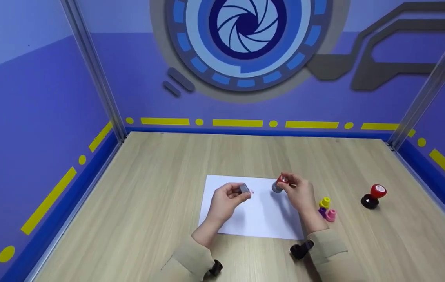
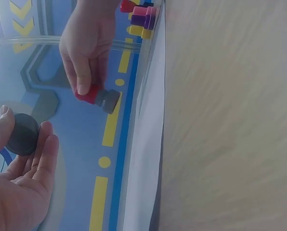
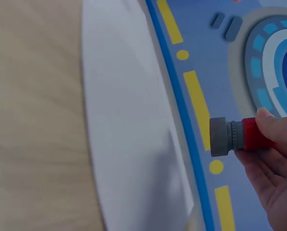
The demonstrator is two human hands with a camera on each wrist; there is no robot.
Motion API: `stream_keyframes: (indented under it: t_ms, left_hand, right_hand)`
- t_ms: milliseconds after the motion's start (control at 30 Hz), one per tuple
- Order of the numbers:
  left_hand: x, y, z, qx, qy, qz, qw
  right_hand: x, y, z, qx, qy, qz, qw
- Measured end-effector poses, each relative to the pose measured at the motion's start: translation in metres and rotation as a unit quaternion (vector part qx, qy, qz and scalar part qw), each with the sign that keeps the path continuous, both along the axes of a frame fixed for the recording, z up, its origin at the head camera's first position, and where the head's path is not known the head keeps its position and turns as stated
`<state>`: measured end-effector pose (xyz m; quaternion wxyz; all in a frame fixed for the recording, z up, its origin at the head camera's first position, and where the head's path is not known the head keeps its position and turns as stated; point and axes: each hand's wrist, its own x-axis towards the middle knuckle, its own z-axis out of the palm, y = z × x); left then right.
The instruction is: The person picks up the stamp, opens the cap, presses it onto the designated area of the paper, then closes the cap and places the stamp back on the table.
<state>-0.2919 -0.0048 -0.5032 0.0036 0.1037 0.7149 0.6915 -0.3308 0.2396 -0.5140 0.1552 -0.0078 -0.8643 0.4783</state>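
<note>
In the head view my left hand pinches a round grey cap between thumb and fingers, above a white sheet of paper. The left wrist view shows this cap as a dark disc held on edge. My right hand grips a stamp by its red handle, over the sheet's far right part. The stamp's grey end points away from the fingers and is raised off the paper. A small reddish mark shows just beside the left fingertips.
Right of the paper stand small yellow, purple and pink knobbed pieces, close together near my right wrist. Farther right is another stamp with a red top and black base. Blue-purple walls border the wooden table.
</note>
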Motion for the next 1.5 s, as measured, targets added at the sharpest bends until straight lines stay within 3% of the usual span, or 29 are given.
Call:
stream_keyframes:
  t_ms: [167,333,633,800,1500]
  left_hand:
    - [0.000,0.001,0.002,-0.003,-0.010,0.001,0.9999]
    - [0.000,0.001,0.002,-0.013,-0.009,0.003,0.9999]
    - [0.000,0.000,-0.001,-0.012,0.002,0.003,0.9999]
    - [-0.001,0.000,-0.003,-0.014,0.006,0.003,0.9999]
    - [-0.003,-0.002,-0.002,-0.017,-0.003,0.013,0.9998]
  right_hand:
    - [-0.005,0.000,-0.006,0.044,0.000,0.019,0.999]
    - [-0.007,-0.002,-0.007,0.064,-0.043,0.031,0.997]
    - [-0.010,-0.009,0.004,0.142,-0.103,0.035,0.984]
    - [-0.011,-0.008,0.006,0.157,-0.125,0.050,0.978]
    - [-0.011,-0.010,0.002,0.162,-0.101,0.043,0.981]
